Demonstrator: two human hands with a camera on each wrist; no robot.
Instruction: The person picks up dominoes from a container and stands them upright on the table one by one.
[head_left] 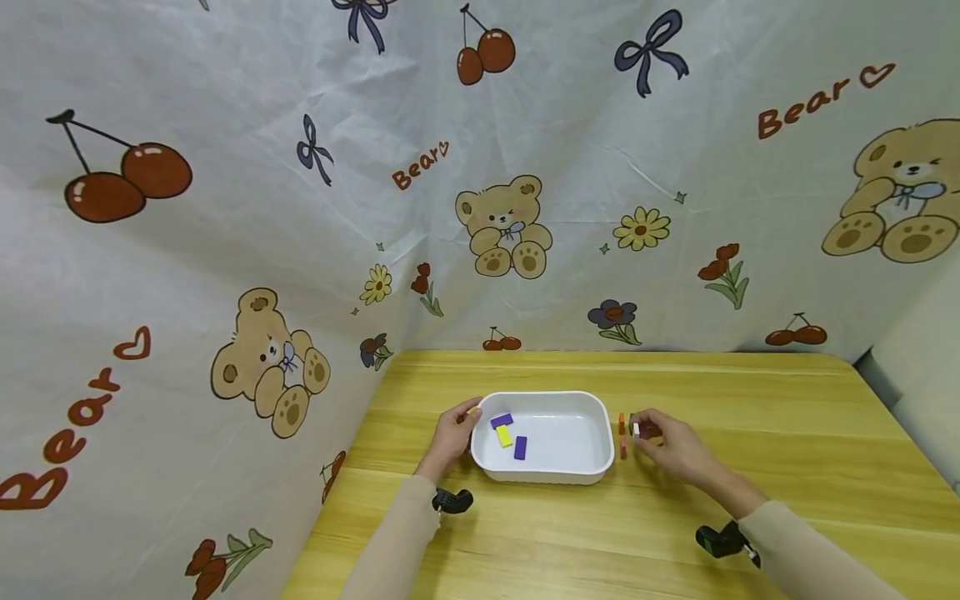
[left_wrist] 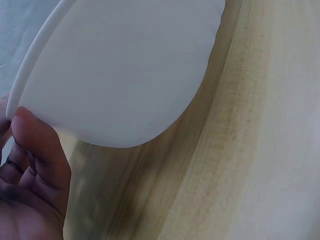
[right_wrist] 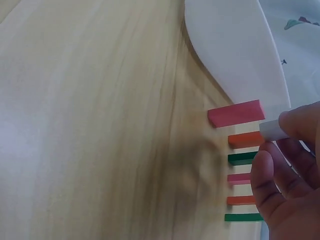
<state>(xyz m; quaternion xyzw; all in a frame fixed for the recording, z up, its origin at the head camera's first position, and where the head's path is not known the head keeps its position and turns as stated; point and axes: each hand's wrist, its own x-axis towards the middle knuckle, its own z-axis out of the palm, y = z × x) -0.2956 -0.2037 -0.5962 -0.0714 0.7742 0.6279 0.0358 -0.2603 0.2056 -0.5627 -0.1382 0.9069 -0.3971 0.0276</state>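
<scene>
A white plastic tray (head_left: pixel 543 477) with rounded corners sits on the table. At its left end my left hand (head_left: pixel 448 437) grips the rim, thumb against the edge in the left wrist view. To the right of the tray, my right hand (head_left: pixel 672 446) pinches a small white block (right_wrist: pixel 271 130) between thumb and fingers. Just beside that hand stands a row of several small blocks, among them a pink block (right_wrist: pixel 237 114), an orange block (right_wrist: pixel 244 139) and a green block (right_wrist: pixel 242 158). The fingers partly cover the row.
Inside the tray, towards its left, lie two purple blocks, one at the back (head_left: pixel 502 422) and one nearer the front (head_left: pixel 521 448), with a yellow block (head_left: pixel 504 436) between them. A printed cloth (head_left: pixel 570 150) hangs behind and left of the wooden table (head_left: pixel 570 542).
</scene>
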